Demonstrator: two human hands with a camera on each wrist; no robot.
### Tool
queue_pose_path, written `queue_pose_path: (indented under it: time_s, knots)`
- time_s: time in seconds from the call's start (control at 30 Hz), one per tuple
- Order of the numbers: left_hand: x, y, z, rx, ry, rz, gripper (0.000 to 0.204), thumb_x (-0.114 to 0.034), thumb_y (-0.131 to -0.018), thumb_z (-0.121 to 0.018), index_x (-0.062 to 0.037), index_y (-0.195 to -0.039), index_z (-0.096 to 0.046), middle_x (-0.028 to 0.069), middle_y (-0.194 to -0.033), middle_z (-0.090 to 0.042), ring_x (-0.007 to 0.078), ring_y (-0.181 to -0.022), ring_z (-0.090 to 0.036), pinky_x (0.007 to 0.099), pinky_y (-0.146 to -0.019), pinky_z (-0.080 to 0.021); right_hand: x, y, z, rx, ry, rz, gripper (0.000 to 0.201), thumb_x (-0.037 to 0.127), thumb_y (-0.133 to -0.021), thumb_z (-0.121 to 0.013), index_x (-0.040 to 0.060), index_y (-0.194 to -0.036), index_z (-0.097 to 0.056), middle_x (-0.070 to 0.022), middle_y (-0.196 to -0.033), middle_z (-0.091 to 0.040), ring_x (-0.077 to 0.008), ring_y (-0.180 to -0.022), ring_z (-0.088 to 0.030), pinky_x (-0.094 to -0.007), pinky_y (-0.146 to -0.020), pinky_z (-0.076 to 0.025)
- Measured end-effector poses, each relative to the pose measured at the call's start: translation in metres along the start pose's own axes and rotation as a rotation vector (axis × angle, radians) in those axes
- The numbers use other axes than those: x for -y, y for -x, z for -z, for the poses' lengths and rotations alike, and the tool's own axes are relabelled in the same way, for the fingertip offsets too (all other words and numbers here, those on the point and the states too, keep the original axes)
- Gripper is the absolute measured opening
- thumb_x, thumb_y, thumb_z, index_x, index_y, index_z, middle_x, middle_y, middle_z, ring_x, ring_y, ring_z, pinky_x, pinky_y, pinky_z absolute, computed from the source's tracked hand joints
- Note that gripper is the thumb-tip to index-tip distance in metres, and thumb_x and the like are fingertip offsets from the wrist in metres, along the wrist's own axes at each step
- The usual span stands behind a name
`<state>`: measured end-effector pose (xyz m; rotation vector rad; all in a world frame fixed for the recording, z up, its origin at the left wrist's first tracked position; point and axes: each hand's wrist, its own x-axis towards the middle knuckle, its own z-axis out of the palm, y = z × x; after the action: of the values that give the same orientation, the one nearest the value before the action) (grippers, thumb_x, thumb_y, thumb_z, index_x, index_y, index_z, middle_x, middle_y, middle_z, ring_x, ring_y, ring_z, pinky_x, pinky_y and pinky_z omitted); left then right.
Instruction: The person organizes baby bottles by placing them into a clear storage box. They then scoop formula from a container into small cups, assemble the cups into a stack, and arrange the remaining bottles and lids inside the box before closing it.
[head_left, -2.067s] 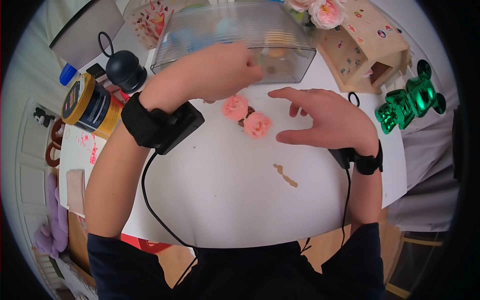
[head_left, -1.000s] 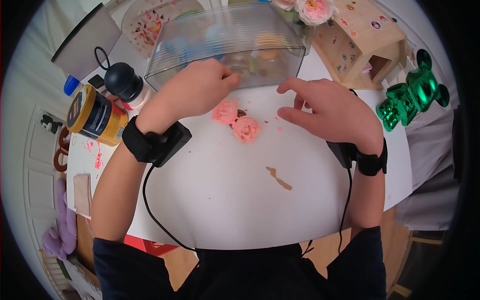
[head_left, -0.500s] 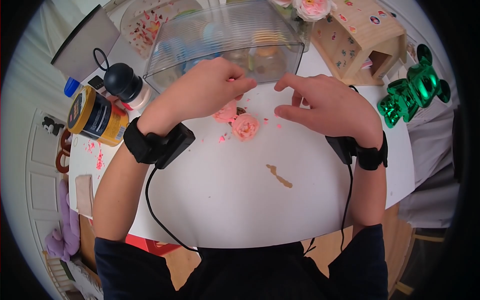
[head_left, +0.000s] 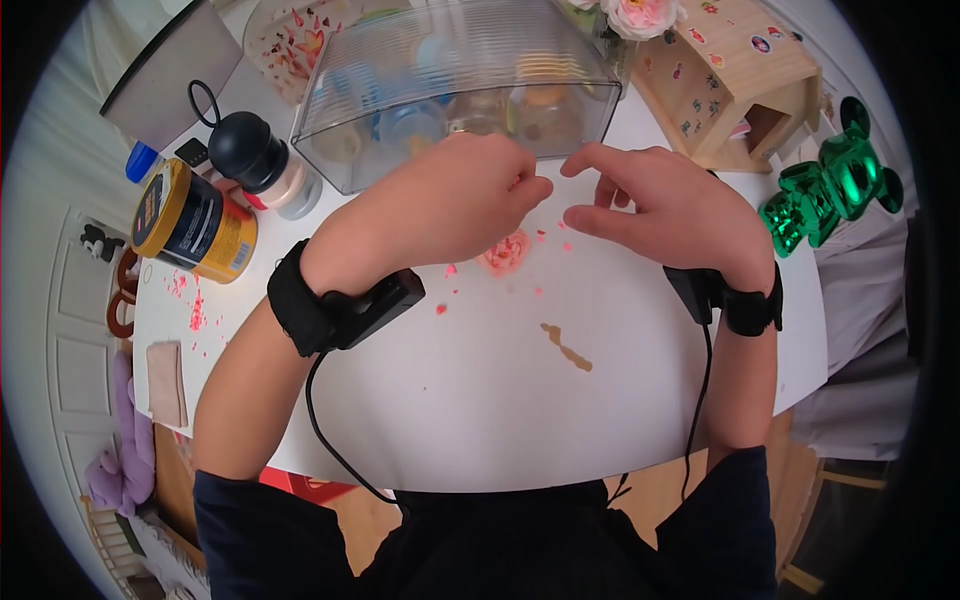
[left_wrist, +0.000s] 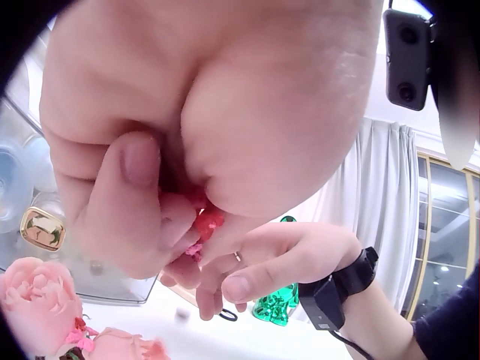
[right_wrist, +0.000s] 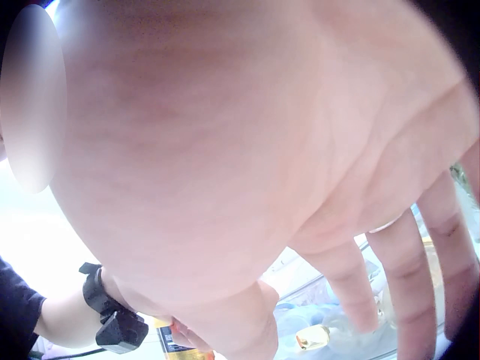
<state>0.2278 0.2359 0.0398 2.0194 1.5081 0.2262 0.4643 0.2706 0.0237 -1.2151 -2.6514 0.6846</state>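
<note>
The white worktop [head_left: 470, 420] curves toward the person, its near edge close to the body; the widest room for moving lies between the hands and that edge, with a tan streak [head_left: 566, 347] on it. A folded cloth [head_left: 167, 383] lies near the left edge, a shiny green figure [head_left: 830, 185] stands near the right. At the back, a smoky see-through box [head_left: 400, 45] limits the reach, its front wall just beyond the hands.

Blue and orange-yellow things show inside that box. A yellow tub [head_left: 195, 220] and a black-capped bottle [head_left: 250, 150] stand at left; the tub's contents are hidden. A wooden house [head_left: 725, 75] at right has an opening with something pale pink inside.

The left hand [head_left: 465, 190] is curled, pinching red-pink scraps [left_wrist: 208, 223] between fingers and palm. It hangs above the pink flowers [head_left: 507, 252], which lie on the worktop, one mostly hidden under it from the head view; the left wrist view shows two side by side. Small pink bits [head_left: 441, 309] are strewn around them. The right hand [head_left: 665, 205] holds nothing, its fingers loosely bent and spread, thumb apart, its tips just beside the left hand.
</note>
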Motion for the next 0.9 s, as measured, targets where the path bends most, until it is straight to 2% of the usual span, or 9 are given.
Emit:
queue_pose_path:
  time_s: [0.13, 0.23, 0.33, 0.47, 0.73, 0.9]
  knots:
    - [0.012, -0.001, -0.010, -0.117, 0.015, -0.070, 0.042, -0.030, -0.111, -0.058, 0.0072, -0.092, -0.061, 0.0172, -0.074, -0.063, 0.0292, -0.065, -0.057, 0.0433, -0.066, -0.049, 0.000, 0.002, 0.002, -0.002, -0.014, 0.024, 0.045, 0.038, -0.102, -0.071, 0.0042, -0.131, -0.068, -0.0149, -0.084, -0.077, -0.0350, -0.079, -0.075, -0.0441, -0.074, -0.058]
    - [0.016, -0.001, -0.010, -0.168, -0.086, -0.079, 0.039, -0.028, -0.111, -0.055, 0.0072, -0.094, -0.062, 0.0196, -0.076, -0.065, 0.0335, -0.066, -0.060, 0.0447, -0.066, -0.050, 0.004, 0.002, 0.005, 0.019, -0.021, 0.007, 0.044, 0.036, -0.102, -0.070, 0.0043, -0.133, -0.067, -0.0150, -0.084, -0.077, -0.0347, -0.079, -0.075, -0.0440, -0.074, -0.058]
    - [0.005, 0.004, -0.002, -0.109, -0.113, 0.024, 0.037, -0.026, -0.110, -0.053, 0.0069, -0.096, -0.062, 0.0208, -0.076, -0.064, 0.0347, -0.067, -0.060, 0.0455, -0.067, -0.049, 0.003, 0.002, 0.004, 0.026, -0.046, 0.009, 0.044, 0.035, -0.103, -0.068, 0.0044, -0.134, -0.067, -0.0150, -0.084, -0.077, -0.0347, -0.079, -0.075, -0.0443, -0.074, -0.058]
    - [0.010, 0.005, -0.003, -0.119, -0.043, 0.036, 0.036, -0.025, -0.109, -0.051, 0.0061, -0.094, -0.059, 0.0208, -0.075, -0.061, 0.0344, -0.066, -0.056, 0.0462, -0.067, -0.048, 0.004, 0.002, 0.000, 0.041, -0.065, -0.003, 0.033, 0.026, -0.105, -0.069, 0.0072, -0.132, -0.065, -0.0132, -0.084, -0.074, -0.0314, -0.076, -0.071, -0.0417, -0.070, -0.054]
    - [0.016, 0.005, -0.002, -0.114, -0.051, 0.060, 0.035, -0.027, -0.111, -0.049, 0.0052, -0.103, -0.060, 0.0213, -0.082, -0.063, 0.0368, -0.075, -0.058, 0.0454, -0.073, -0.049, 0.002, 0.002, 0.000, 0.030, -0.040, 0.031, 0.034, 0.027, -0.105, -0.070, 0.0071, -0.131, -0.065, -0.0138, -0.085, -0.075, -0.0329, -0.078, -0.073, -0.0423, -0.071, -0.055]
    - [0.025, 0.003, -0.001, -0.163, 0.030, 0.088, 0.034, -0.028, -0.111, -0.053, 0.0044, -0.108, -0.063, 0.0168, -0.085, -0.064, 0.0282, -0.077, -0.059, 0.0407, -0.075, -0.050, 0.005, 0.003, 0.002, 0.040, -0.031, 0.017, 0.035, 0.028, -0.104, -0.071, 0.0069, -0.131, -0.064, -0.0139, -0.086, -0.075, -0.0329, -0.079, -0.073, -0.0425, -0.072, -0.055]
